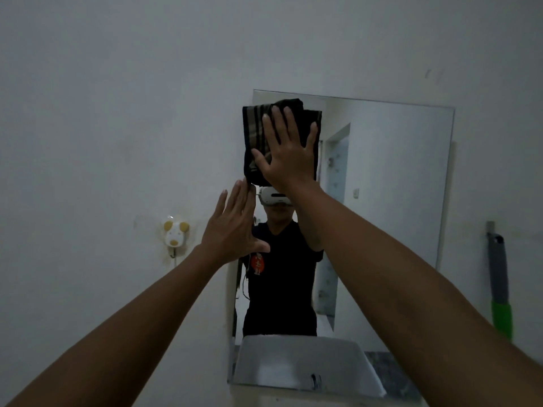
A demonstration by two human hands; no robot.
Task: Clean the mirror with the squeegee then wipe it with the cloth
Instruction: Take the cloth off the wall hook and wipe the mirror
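A frameless mirror hangs on the white wall ahead. My right hand lies flat, fingers spread, pressing a dark striped cloth against the mirror's upper left corner. Lower down, my left hand rests open against the mirror's left edge, fingers straight, holding nothing. The squeegee, with a grey shaft and green grip, leans upright against the wall to the right of the mirror. The mirror reflects a person in a dark shirt wearing a headset.
A white box-like lid stands below the mirror on a ledge. A small white and yellow animal-shaped wall hook sits on the wall left of the mirror. A doorway shows in the reflection.
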